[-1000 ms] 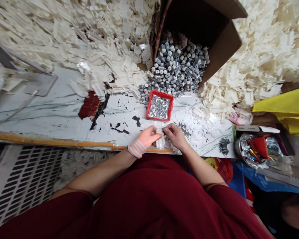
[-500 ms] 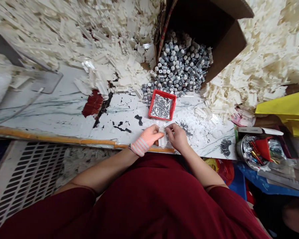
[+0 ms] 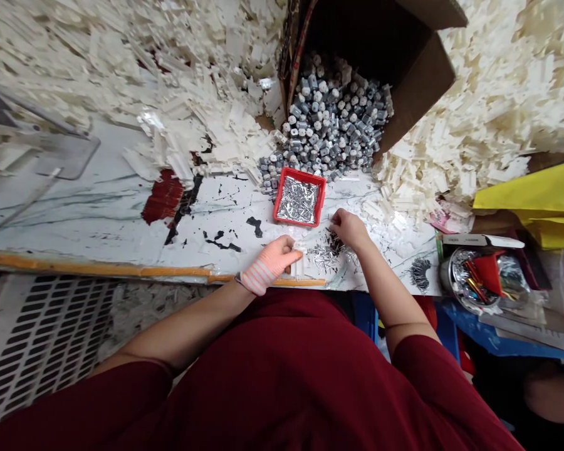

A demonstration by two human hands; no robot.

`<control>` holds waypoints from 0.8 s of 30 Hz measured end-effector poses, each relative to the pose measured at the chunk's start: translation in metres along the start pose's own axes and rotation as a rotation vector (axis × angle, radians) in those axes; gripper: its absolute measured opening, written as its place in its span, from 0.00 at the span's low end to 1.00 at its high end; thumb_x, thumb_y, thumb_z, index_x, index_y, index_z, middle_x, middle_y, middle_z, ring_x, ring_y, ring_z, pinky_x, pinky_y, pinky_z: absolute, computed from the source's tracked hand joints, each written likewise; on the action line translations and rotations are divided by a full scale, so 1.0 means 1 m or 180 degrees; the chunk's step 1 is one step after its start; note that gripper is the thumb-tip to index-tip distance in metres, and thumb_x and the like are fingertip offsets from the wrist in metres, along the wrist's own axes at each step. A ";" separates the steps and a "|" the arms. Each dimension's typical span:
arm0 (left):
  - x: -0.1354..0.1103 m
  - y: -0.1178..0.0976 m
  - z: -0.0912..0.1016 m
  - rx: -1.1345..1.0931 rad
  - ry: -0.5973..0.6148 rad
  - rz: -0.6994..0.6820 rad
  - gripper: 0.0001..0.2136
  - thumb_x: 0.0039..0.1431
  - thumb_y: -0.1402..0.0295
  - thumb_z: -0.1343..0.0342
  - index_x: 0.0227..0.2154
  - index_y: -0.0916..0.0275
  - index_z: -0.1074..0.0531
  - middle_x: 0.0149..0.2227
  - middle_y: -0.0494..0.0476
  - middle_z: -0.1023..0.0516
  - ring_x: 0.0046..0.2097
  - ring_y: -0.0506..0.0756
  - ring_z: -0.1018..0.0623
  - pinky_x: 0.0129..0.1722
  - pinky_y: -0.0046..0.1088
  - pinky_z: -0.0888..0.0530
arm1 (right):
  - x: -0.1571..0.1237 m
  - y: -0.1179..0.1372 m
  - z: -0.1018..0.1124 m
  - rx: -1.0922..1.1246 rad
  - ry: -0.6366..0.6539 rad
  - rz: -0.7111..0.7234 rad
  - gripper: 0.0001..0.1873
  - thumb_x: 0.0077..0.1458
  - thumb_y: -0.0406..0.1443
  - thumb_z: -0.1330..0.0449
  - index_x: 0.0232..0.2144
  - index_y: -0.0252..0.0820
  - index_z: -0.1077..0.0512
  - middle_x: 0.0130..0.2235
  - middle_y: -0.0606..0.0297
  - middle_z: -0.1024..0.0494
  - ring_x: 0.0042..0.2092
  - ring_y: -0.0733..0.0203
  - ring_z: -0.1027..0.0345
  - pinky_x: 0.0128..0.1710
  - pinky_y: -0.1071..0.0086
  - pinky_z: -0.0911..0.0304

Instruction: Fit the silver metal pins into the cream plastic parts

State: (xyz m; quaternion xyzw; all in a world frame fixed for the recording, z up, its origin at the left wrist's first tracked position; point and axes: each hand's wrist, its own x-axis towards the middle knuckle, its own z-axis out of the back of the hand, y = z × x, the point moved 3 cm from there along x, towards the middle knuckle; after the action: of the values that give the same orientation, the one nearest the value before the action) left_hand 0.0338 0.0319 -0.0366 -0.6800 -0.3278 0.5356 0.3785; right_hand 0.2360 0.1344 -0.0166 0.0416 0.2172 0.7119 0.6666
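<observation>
**White connector**: small plastic block, standing upright near the table's front edge, seen from the head camera.

**Left hand**: orange glove with striped cuff; fingers closed on the connector, gripping it from the left.

**Right hand**: bare, just beyond the connector and apart from it; fingertips curled down at the edge of the pins; cannot tell whether they pinched one.

**Pins**: thin, metallic, loose in a scatter on the table, between connector and right hand.

**Tray**: red, square, foil-lined, filled with similar pins, beyond the hands.

**Box**: cardboard, tipped open, spilling grey metal parts against the tray.

**Heaps**: white plastic pieces, piled either side of the box.

**Table**: white, marble-patterned, chipped, with a wooden strip along its front.

**Tin**: foil-lined, holding a red scoop, at right, near a yellow sheet.
</observation>
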 end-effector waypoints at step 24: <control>-0.009 -0.001 -0.001 -0.0386 -0.0012 -0.0106 0.11 0.47 0.66 0.40 0.28 0.61 0.39 0.20 0.44 0.32 0.23 0.49 0.28 0.25 0.24 0.30 | -0.079 0.061 -0.019 0.1266 0.0258 0.0815 0.06 0.56 0.37 0.46 0.30 0.42 0.33 0.28 0.66 0.27 0.30 0.64 0.35 0.32 0.71 0.43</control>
State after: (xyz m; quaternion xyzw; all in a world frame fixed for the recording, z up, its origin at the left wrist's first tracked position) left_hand 0.0330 0.0245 -0.0312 -0.6952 -0.3716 0.5096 0.3449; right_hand 0.1815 0.0523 0.0064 0.1707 0.3726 0.7349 0.5403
